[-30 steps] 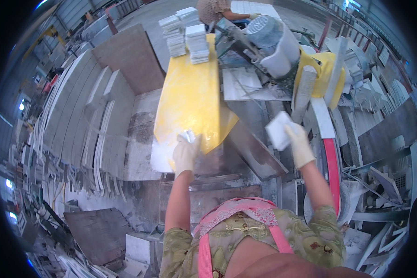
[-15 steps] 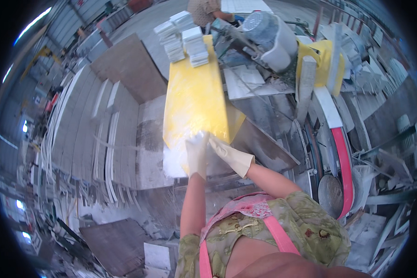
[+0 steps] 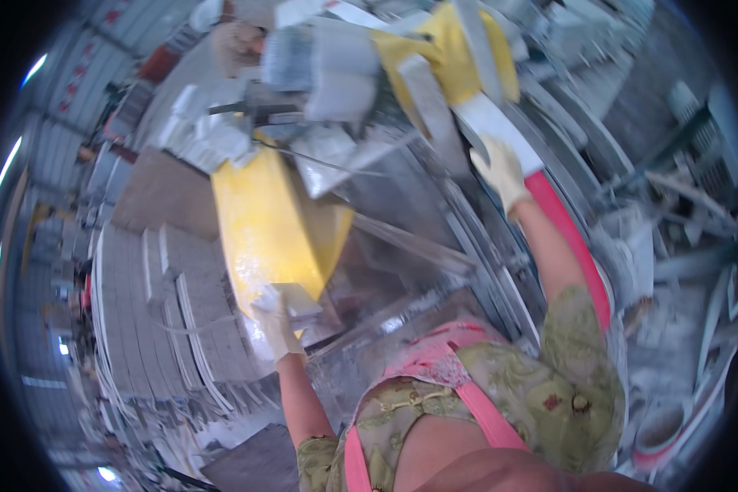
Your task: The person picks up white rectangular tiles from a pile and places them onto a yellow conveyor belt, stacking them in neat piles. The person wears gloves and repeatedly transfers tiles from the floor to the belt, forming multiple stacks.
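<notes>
At the near edge of the yellow surface (image 3: 271,230), left hand (image 3: 275,321), gloved, closed around a small pale stone block (image 3: 293,300) resting on that edge. Up to the right, right hand (image 3: 500,170), also gloved, fingers spread and laid against a long white bar (image 3: 494,123) above a red curved guard (image 3: 567,230); grip there too blurred to tell. Stacked pale blocks (image 3: 205,135) at the far end of the yellow surface, beside a grey machine (image 3: 316,70).

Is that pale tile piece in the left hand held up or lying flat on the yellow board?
Lying flat: the tile piece rests on the yellow board, left hand gripping its near edge.
</notes>
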Motion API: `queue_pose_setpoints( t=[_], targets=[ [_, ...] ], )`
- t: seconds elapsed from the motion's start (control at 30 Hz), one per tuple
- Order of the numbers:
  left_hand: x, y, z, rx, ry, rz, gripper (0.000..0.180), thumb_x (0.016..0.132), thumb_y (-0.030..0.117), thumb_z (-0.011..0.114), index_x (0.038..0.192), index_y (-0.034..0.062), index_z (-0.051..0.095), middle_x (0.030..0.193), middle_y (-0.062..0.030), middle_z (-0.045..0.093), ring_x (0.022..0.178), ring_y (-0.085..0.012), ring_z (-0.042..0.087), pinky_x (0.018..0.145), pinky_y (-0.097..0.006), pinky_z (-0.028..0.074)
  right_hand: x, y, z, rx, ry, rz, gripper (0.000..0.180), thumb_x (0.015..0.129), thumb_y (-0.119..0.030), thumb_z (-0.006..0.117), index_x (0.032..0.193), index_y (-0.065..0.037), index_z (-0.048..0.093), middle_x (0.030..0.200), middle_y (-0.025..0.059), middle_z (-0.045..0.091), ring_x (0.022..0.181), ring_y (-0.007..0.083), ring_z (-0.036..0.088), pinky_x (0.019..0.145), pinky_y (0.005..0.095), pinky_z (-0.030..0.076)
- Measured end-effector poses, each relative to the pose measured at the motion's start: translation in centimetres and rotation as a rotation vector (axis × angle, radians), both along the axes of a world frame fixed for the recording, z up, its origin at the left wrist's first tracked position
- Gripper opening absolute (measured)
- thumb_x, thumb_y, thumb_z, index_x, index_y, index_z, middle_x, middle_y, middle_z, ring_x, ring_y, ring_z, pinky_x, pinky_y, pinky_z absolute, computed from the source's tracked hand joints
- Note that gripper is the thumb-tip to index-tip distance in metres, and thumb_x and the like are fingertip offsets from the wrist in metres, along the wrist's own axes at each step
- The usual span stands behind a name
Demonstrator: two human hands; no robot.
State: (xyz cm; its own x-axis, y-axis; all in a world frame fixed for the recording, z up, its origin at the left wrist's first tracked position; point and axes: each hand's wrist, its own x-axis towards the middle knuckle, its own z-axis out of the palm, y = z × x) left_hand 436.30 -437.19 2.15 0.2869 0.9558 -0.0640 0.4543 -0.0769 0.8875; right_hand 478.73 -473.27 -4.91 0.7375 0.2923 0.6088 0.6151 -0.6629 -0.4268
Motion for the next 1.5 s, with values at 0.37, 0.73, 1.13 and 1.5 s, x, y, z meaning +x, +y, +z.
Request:
queue_pose_setpoints(
  t=[0.37,0.73,1.13,1.5],
  targets=[
    [1.6,-2.8,3.4,-0.084,0.154,0.030,0.101,0.090,0.031,0.079,0.165,0.0047,0.016,0.163,-0.0163,0.034,0.145,-0.0302,0.041,0.116,-0.038,0.038,10.0,0.5,0.3,-0.405,0.225,-0.186,0.068,0.089,-0.053,0.068,0.136,-0.006,0.058,0.142,0.0135,0.052,0.137,0.0319,0.043,0.113,0.0527,0.034],
    [1.0,-1.0,0.3,0.080,0.316,0.131,0.102,0.087,0.038,0.076,0.160,-0.0055,0.019,0.166,-0.0255,0.028,0.153,-0.0362,0.029,0.124,-0.038,0.027,10.0,2.6,-2.6,-0.350,0.172,-0.212,0.072,0.095,-0.045,0.062,0.153,-0.007,0.043,0.161,0.0150,0.040,0.151,0.0333,0.032,0.123,0.0602,0.019],
    [1.9,-2.2,1.8,-0.014,0.383,0.214,0.104,0.084,0.048,0.078,0.163,0.0060,0.024,0.161,-0.0205,0.040,0.146,-0.0365,0.042,0.119,-0.041,0.035,5.5,-2.1,-1.7,-0.509,0.266,-0.159,0.065,0.098,-0.040,0.054,0.156,-0.013,0.041,0.162,0.0117,0.040,0.151,0.0312,0.031,0.124,0.0527,0.019],
    [1.4,-0.2,0.4,0.125,0.503,0.178,0.111,0.078,0.059,0.077,0.160,0.0046,0.027,0.154,-0.0258,0.047,0.137,-0.0419,0.052,0.113,-0.049,0.043,2.2,-16.9,0.0,-0.270,0.474,0.368,0.083,0.079,-0.012,0.074,0.156,-0.008,0.042,0.163,0.0192,0.036,0.154,0.0364,0.029,0.124,0.0429,0.028]
  ],
)
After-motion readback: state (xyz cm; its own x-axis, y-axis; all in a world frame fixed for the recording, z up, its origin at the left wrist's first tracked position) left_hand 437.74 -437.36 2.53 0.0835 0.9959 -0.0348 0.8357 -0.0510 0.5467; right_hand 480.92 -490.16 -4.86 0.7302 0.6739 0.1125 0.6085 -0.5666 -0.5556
